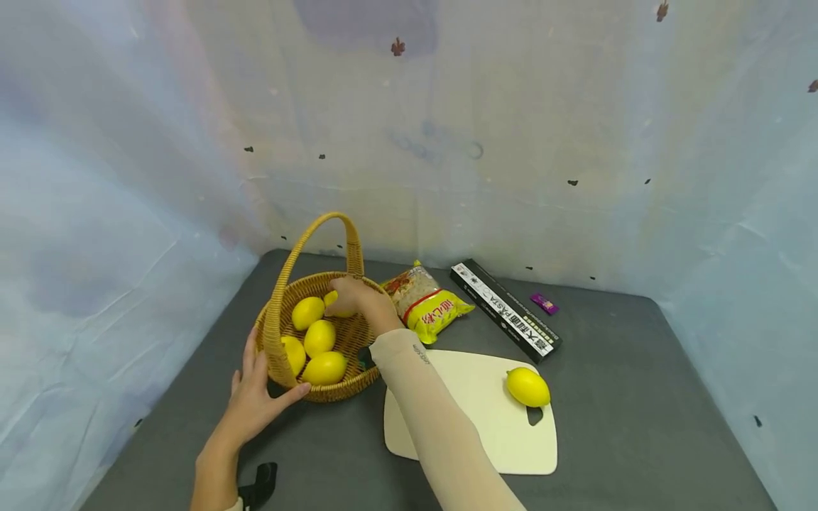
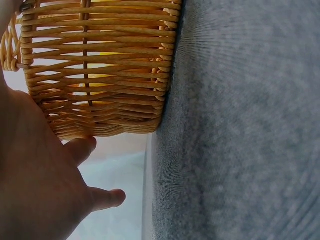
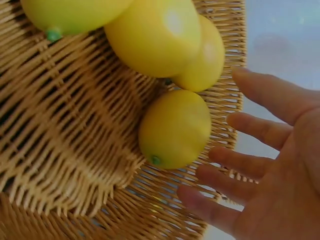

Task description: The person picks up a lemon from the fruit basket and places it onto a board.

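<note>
A round wicker basket [image 1: 358, 387] with a tall arched handle holds several yellow lemons [image 1: 320, 338]. My left hand [image 1: 252, 404] rests against the basket's near left side, thumb by the front rim. In the left wrist view its fingers spread along the woven wall. My right hand [image 1: 351, 292] reaches inside at the far right of the basket, over a lemon [image 1: 330, 297] that it partly hides. The right wrist view shows its fingers straight and spread beside a lemon [image 3: 175, 130], not curled round it.
Right of the basket, a cream cutting board [image 1: 473, 419] bears one lemon [image 1: 527, 387]. Behind it lie a yellow food packet [image 1: 428, 301], a long black box [image 1: 505, 310] and a small purple packet [image 1: 544, 304]. The grey table [image 1: 613, 397] meets draped sheeting at the back.
</note>
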`<state>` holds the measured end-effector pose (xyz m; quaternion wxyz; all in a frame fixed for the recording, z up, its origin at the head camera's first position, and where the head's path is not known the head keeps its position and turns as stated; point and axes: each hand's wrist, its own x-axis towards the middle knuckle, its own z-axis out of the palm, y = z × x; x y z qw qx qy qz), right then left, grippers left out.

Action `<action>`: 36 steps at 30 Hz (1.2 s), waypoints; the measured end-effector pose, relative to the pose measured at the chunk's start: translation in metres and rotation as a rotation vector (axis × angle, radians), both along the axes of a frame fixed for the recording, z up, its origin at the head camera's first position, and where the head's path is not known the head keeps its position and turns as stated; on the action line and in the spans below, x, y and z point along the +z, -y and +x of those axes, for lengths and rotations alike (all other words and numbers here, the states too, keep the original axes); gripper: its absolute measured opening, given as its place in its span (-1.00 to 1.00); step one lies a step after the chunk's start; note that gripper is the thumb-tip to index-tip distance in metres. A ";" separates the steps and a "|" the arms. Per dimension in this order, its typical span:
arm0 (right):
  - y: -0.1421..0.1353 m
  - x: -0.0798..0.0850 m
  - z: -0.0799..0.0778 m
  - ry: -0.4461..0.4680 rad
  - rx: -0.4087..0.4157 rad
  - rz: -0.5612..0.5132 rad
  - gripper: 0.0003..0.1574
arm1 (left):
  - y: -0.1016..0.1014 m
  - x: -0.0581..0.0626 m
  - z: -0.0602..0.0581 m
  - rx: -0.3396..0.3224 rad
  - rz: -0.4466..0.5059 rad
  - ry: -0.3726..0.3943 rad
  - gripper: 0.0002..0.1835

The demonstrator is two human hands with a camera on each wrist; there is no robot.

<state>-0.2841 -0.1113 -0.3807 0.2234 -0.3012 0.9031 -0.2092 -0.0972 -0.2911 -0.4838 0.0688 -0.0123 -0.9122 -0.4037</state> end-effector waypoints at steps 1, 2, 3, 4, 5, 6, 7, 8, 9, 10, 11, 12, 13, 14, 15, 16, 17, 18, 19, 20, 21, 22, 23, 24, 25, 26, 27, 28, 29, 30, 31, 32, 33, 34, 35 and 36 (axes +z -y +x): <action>0.002 -0.003 0.001 -0.007 -0.011 0.014 -0.24 | 0.000 -0.001 0.000 0.002 -0.002 0.002 0.13; 0.004 -0.005 0.003 -0.013 -0.026 0.030 -0.22 | 0.000 -0.001 0.001 0.004 -0.003 0.002 0.13; 0.005 -0.008 0.004 -0.017 -0.039 0.045 -0.20 | 0.000 -0.002 0.001 0.006 -0.004 0.002 0.13; 0.007 -0.011 0.005 -0.022 -0.052 0.062 -0.19 | 0.000 -0.002 0.001 0.007 -0.003 0.001 0.13; 0.008 -0.013 0.006 -0.029 -0.062 0.079 -0.18 | 0.000 -0.003 0.002 0.008 -0.002 0.000 0.13; 0.010 -0.015 0.007 -0.032 -0.069 0.090 -0.17 | 0.000 -0.003 0.002 0.010 -0.003 -0.001 0.13; 0.011 -0.016 0.008 -0.033 -0.074 0.098 -0.17 | 0.000 -0.003 0.002 0.012 -0.002 -0.002 0.13; 0.012 -0.018 0.009 -0.037 -0.077 0.105 -0.17 | 0.001 -0.003 0.002 0.013 -0.002 -0.003 0.13; 0.013 -0.019 0.009 -0.045 -0.078 0.110 -0.18 | 0.001 -0.003 0.002 0.014 -0.002 -0.005 0.12; 0.014 -0.019 0.009 -0.054 -0.078 0.115 -0.19 | 0.001 -0.002 0.002 0.014 -0.001 -0.005 0.12; 0.014 -0.020 0.008 -0.061 -0.077 0.118 -0.21 | 0.001 -0.002 0.002 0.016 0.000 -0.006 0.12; 0.015 -0.020 0.008 -0.068 -0.077 0.123 -0.22 | 0.001 -0.002 0.002 0.016 -0.001 -0.006 0.12; 0.015 -0.019 0.008 -0.073 -0.079 0.128 -0.24 | 0.001 -0.002 0.002 0.016 -0.001 -0.006 0.13; 0.014 -0.019 0.008 -0.079 -0.078 0.135 -0.26 | 0.001 -0.002 0.001 0.015 0.000 -0.008 0.12; 0.015 -0.018 0.007 -0.081 -0.079 0.140 -0.27 | 0.001 -0.002 0.002 0.016 -0.001 -0.007 0.12; 0.015 -0.022 0.004 -0.090 -0.079 0.138 -0.28 | 0.000 -0.002 0.002 0.016 -0.002 -0.006 0.11; 0.015 -0.022 0.004 -0.089 -0.081 0.143 -0.29 | 0.000 -0.002 0.002 0.016 -0.003 -0.007 0.10; 0.014 -0.021 0.004 -0.090 -0.081 0.143 -0.30 | 0.000 -0.002 0.002 0.017 -0.003 -0.006 0.10; 0.013 -0.021 0.005 -0.092 -0.076 0.142 -0.31 | -0.001 -0.002 0.002 0.018 -0.004 -0.007 0.09; 0.013 -0.021 0.004 -0.096 -0.070 0.142 -0.33 | -0.001 -0.002 0.002 0.019 -0.004 -0.008 0.09; 0.012 -0.022 0.004 -0.098 -0.065 0.135 -0.35 | -0.001 -0.002 0.002 0.021 -0.005 -0.009 0.09; 0.011 -0.022 0.004 -0.105 -0.058 0.131 -0.38 | -0.001 -0.002 0.002 0.021 -0.006 -0.011 0.09; 0.010 -0.018 0.006 -0.100 -0.045 0.124 -0.42 | -0.001 -0.002 0.002 0.021 -0.006 -0.014 0.08; 0.009 -0.019 0.006 -0.097 -0.037 0.109 -0.45 | -0.001 -0.002 0.002 0.021 -0.006 -0.015 0.08; 0.008 -0.019 0.005 -0.093 -0.029 0.098 -0.47 | -0.001 -0.002 0.002 0.020 -0.008 -0.017 0.09; 0.007 -0.020 0.004 -0.085 -0.023 0.085 -0.47 | -0.001 -0.002 0.001 0.019 -0.008 -0.018 0.08; 0.007 -0.020 0.003 -0.072 -0.020 0.070 -0.47 | -0.001 -0.002 0.001 0.018 -0.008 -0.018 0.08; 0.006 -0.020 0.002 -0.059 -0.014 0.058 -0.45 | -0.001 -0.002 0.001 0.018 -0.009 -0.017 0.09; 0.005 -0.020 0.002 -0.042 -0.011 0.041 -0.43 | -0.001 -0.003 0.001 0.019 -0.008 -0.016 0.09; 0.004 -0.019 0.002 -0.027 -0.013 0.030 -0.41 | -0.001 -0.003 0.001 0.020 -0.008 -0.014 0.09; 0.004 -0.019 0.002 -0.023 -0.007 0.023 -0.39 | -0.001 -0.003 0.001 0.021 -0.009 -0.012 0.10; 0.003 -0.020 0.002 -0.020 0.000 0.018 -0.40 | -0.001 -0.003 0.002 0.022 -0.007 -0.010 0.09; 0.003 -0.020 0.002 -0.020 0.009 0.018 -0.42 | -0.001 -0.003 0.002 0.023 -0.007 -0.008 0.09; 0.002 -0.020 0.002 -0.023 0.020 0.017 -0.43 | -0.001 -0.003 0.002 0.024 -0.008 -0.007 0.09; 0.002 -0.021 0.001 -0.025 0.028 0.017 -0.45 | -0.001 -0.003 0.002 0.025 -0.008 -0.005 0.09; 0.002 -0.022 0.000 -0.023 0.036 0.016 -0.46 | -0.001 -0.002 0.001 0.025 -0.009 -0.003 0.10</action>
